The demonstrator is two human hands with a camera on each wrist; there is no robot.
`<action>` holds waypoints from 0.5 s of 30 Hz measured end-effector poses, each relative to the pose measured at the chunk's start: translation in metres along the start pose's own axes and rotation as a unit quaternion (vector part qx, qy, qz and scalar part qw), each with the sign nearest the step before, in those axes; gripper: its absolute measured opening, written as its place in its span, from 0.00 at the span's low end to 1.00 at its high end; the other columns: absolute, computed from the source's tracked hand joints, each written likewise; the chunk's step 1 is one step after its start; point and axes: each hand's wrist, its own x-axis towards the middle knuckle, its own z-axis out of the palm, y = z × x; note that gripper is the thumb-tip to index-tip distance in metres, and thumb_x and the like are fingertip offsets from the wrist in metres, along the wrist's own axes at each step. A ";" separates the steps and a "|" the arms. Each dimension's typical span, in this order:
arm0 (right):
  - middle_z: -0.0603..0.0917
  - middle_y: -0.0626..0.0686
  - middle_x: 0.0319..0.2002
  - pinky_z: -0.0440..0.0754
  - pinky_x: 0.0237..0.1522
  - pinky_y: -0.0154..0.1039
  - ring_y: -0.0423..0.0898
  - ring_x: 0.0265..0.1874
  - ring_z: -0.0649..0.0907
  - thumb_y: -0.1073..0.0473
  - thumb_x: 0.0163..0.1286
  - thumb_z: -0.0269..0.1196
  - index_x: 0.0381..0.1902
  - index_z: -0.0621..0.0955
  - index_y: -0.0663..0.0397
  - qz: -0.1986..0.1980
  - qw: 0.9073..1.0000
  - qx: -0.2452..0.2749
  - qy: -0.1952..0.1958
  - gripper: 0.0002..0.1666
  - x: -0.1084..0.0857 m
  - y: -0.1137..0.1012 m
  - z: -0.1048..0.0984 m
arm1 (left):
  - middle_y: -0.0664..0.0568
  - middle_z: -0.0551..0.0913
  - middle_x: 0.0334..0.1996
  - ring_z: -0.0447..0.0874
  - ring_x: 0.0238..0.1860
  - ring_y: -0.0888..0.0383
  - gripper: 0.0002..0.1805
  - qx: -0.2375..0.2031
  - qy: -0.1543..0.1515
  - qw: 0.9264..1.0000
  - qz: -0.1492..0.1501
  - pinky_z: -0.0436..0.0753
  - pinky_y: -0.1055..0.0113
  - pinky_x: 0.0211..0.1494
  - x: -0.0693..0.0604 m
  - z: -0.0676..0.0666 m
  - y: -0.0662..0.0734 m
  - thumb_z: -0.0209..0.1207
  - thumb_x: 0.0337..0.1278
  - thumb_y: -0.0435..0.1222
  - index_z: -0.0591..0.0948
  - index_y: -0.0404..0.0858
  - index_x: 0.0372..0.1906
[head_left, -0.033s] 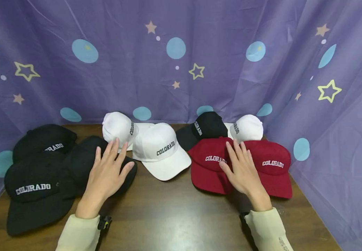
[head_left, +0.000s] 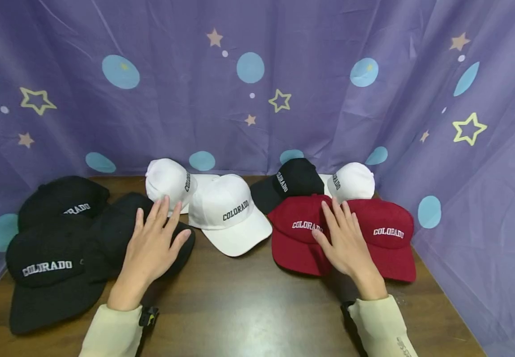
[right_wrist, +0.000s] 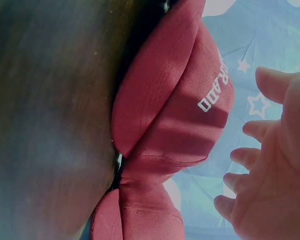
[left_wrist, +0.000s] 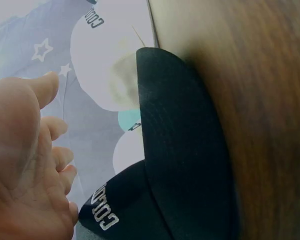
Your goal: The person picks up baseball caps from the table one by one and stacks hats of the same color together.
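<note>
My left hand (head_left: 152,243) hovers with fingers spread over a black baseball cap (head_left: 121,225) in the head view. In the left wrist view, a gap separates the palm (left_wrist: 15,155) from that cap's black brim (left_wrist: 182,135). My right hand (head_left: 346,240) is held, fingers extended, above two red caps (head_left: 302,218) lettered COLORADO. The right wrist view shows its fingers apart from the red cloth (right_wrist: 175,110). Neither hand holds anything. Two more black caps (head_left: 47,263) lie to the left of the left hand, one behind the other.
Two white caps (head_left: 222,203) sit at the middle back. Another black cap (head_left: 297,178) and a white cap (head_left: 353,181) stand behind the red ones. Bare brown tabletop (head_left: 244,302) lies in front. A purple curtain (head_left: 257,129) with stars encloses the back and sides.
</note>
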 end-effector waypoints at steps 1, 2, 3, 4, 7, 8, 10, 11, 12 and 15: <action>0.51 0.65 0.85 0.45 0.81 0.69 0.69 0.83 0.47 0.44 0.78 0.60 0.86 0.57 0.56 0.000 1.000 0.000 0.001 0.48 0.000 0.000 0.000 | 0.31 0.55 0.83 0.51 0.83 0.32 0.38 -0.001 -0.001 1.000 0.000 0.39 0.32 0.82 0.000 0.000 0.000 0.56 0.80 0.50 0.65 0.33 0.81; 0.51 0.65 0.85 0.45 0.81 0.69 0.69 0.83 0.48 0.44 0.78 0.60 0.86 0.57 0.56 0.000 1.000 0.001 0.002 0.48 0.000 0.000 -0.001 | 0.31 0.55 0.83 0.51 0.83 0.33 0.38 -0.002 -0.002 1.000 -0.001 0.39 0.33 0.83 0.000 0.000 0.000 0.56 0.80 0.51 0.64 0.33 0.81; 0.52 0.65 0.85 0.45 0.81 0.69 0.69 0.83 0.48 0.44 0.78 0.60 0.86 0.57 0.56 0.000 1.000 0.001 0.003 0.48 0.000 0.000 -0.001 | 0.31 0.55 0.83 0.51 0.83 0.33 0.38 -0.003 -0.002 1.000 0.000 0.39 0.33 0.83 0.001 0.000 0.000 0.56 0.80 0.51 0.64 0.33 0.81; 0.52 0.65 0.85 0.45 0.81 0.69 0.69 0.83 0.48 0.44 0.78 0.60 0.86 0.57 0.56 0.001 1.000 0.003 0.003 0.48 0.001 0.000 -0.001 | 0.31 0.54 0.83 0.51 0.83 0.33 0.38 -0.004 -0.004 1.000 0.000 0.39 0.33 0.83 0.001 0.000 0.000 0.55 0.80 0.51 0.64 0.33 0.82; 0.52 0.65 0.85 0.46 0.80 0.69 0.69 0.83 0.48 0.44 0.78 0.60 0.86 0.57 0.56 0.000 1.000 0.003 0.004 0.48 0.001 0.000 0.000 | 0.32 0.54 0.83 0.51 0.83 0.33 0.38 -0.008 -0.004 1.000 0.000 0.39 0.34 0.83 0.001 0.000 0.000 0.55 0.80 0.51 0.64 0.34 0.82; 0.52 0.64 0.85 0.45 0.80 0.69 0.69 0.83 0.48 0.44 0.78 0.60 0.86 0.57 0.56 -0.001 1.000 0.004 0.004 0.48 0.001 0.001 0.000 | 0.32 0.54 0.83 0.51 0.83 0.33 0.38 -0.009 -0.004 1.000 0.001 0.39 0.34 0.83 0.001 0.000 0.000 0.55 0.80 0.51 0.64 0.34 0.82; 0.52 0.64 0.85 0.45 0.80 0.69 0.69 0.83 0.48 0.44 0.78 0.60 0.85 0.57 0.56 -0.003 1.000 0.007 0.008 0.47 0.000 0.001 0.001 | 0.32 0.54 0.83 0.51 0.83 0.34 0.38 -0.011 -0.003 1.000 0.001 0.40 0.34 0.83 0.001 0.000 0.001 0.55 0.80 0.51 0.63 0.34 0.82; 0.52 0.64 0.85 0.45 0.80 0.69 0.69 0.83 0.48 0.44 0.78 0.61 0.85 0.58 0.56 -0.005 1.000 0.009 0.011 0.47 0.001 0.001 0.001 | 0.32 0.54 0.83 0.51 0.83 0.34 0.38 -0.012 -0.002 1.000 0.001 0.40 0.34 0.83 0.001 0.000 0.001 0.55 0.80 0.51 0.63 0.34 0.82; 0.52 0.64 0.85 0.45 0.80 0.69 0.69 0.83 0.48 0.44 0.77 0.61 0.85 0.58 0.56 -0.007 1.000 0.013 0.015 0.47 0.001 0.002 0.001 | 0.32 0.55 0.83 0.51 0.83 0.34 0.38 -0.014 -0.002 1.000 0.001 0.40 0.35 0.83 0.001 0.000 0.001 0.55 0.81 0.50 0.63 0.34 0.82; 0.54 0.64 0.84 0.46 0.80 0.69 0.68 0.83 0.49 0.45 0.76 0.62 0.84 0.60 0.56 -0.023 0.999 0.030 0.035 0.47 0.003 0.004 0.001 | 0.31 0.55 0.83 0.50 0.84 0.34 0.38 -0.024 -0.002 1.000 0.001 0.41 0.37 0.84 0.002 0.001 0.001 0.55 0.81 0.50 0.62 0.33 0.82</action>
